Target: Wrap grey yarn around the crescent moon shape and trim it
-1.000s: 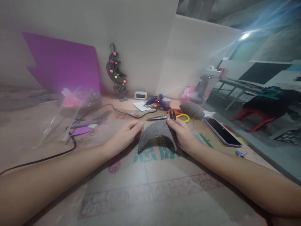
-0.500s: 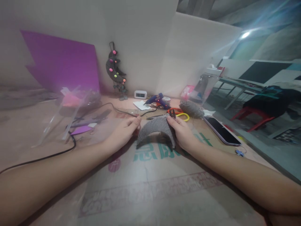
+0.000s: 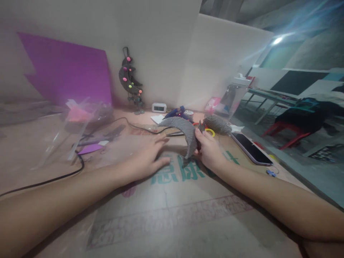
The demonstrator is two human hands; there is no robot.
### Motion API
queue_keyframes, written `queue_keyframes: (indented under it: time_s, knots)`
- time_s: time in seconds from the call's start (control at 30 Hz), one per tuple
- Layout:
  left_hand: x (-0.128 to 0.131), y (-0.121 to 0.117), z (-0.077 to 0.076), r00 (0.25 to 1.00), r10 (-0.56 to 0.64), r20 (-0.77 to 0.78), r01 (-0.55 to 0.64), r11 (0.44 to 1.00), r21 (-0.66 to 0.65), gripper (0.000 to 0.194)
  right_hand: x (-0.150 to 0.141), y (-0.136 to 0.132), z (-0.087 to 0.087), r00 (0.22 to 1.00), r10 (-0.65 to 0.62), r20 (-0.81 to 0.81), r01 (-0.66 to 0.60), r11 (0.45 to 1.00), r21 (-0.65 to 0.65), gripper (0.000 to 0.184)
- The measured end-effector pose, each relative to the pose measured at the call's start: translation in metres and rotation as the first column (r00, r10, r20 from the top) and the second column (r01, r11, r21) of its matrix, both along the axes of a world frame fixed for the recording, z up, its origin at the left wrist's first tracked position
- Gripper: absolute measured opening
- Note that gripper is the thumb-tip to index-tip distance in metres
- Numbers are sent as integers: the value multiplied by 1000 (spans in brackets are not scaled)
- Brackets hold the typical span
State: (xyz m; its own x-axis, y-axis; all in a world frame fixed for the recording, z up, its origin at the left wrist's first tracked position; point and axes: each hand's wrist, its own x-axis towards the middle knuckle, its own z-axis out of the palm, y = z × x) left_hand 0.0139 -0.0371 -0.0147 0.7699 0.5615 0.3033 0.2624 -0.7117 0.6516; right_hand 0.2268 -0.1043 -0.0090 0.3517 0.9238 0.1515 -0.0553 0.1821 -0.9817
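A grey crescent wrapped in yarn (image 3: 185, 130) is held up above the printed cardboard. Its right side is gripped by my right hand (image 3: 211, 148), thumb on the near face and fingers behind. A dark pointed tip shows just above that thumb; I cannot tell what it belongs to. To the left, my left hand (image 3: 150, 157) is apart from the crescent, fingers and thumb spread, nothing in it. Behind the crescent lie a blue glue gun (image 3: 177, 113), partly covered, and yellow-and-orange handles (image 3: 211, 132), mostly hidden.
A ball of grey yarn (image 3: 217, 124) and a phone (image 3: 252, 148) lie on the right. A small white clock (image 3: 159, 108) stands at the back near a hanging moon decoration (image 3: 129, 79). A black cable (image 3: 53, 181) crosses the left side, by clear plastic sticks (image 3: 76, 143).
My left hand has let go of the crescent and opened, moving slightly nearer to me. The crescent has turned in my right hand, its left tip now pointing up and away.
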Motion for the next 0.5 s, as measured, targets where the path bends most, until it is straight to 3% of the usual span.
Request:
queue_keyframes:
  time_s: [0.03, 0.1, 0.17, 0.2, 0.27, 0.3, 0.37, 0.4, 0.47, 0.5]
  knots:
    - [-3, -6, 4, 992, -85, -89, 88, 995, 35, 57, 1, 2, 0, 1000, -17, -22, 17, 1000, 2, 42]
    - [-8, -19, 15, 923, -328, -200, 319, 945, -76, 56, 4, 6, 0, 998, -41, -56, 41, 999, 4, 43]
    - [-11, -30, 24, 791, -581, -194, 518, 803, -293, 37, 7, 9, -1, 995, -48, -86, 48, 999, 0, 44]
    - [-11, -34, 26, 802, -581, -136, 513, 787, -342, 43, 8, 10, -2, 993, -54, -106, 54, 999, 0, 44]
    - [-9, -35, 24, 913, -407, -20, 382, 871, -308, 43, 9, 12, -3, 988, -55, -142, 55, 998, -2, 44]
    - [-7, -34, 22, 958, -288, 12, 284, 934, -219, 36, 9, 12, -3, 987, -50, -154, 50, 999, -4, 44]
    - [-6, -32, 20, 977, -211, -30, 208, 974, -96, 54, 8, 11, -2, 987, -33, -160, 33, 999, -8, 44]
    - [-7, -32, 20, 964, -256, -69, 246, 961, -129, 54, 7, 10, -2, 988, -19, -154, 18, 1000, -8, 44]
    - [-9, -34, 25, 851, -502, -156, 432, 837, -337, 34, 6, 8, -1, 990, 2, -139, -2, 1000, 0, 44]
    - [-10, -35, 29, 863, -493, -111, 417, 818, -397, 45, 6, 7, -1, 991, 7, -131, -6, 1000, 10, 44]
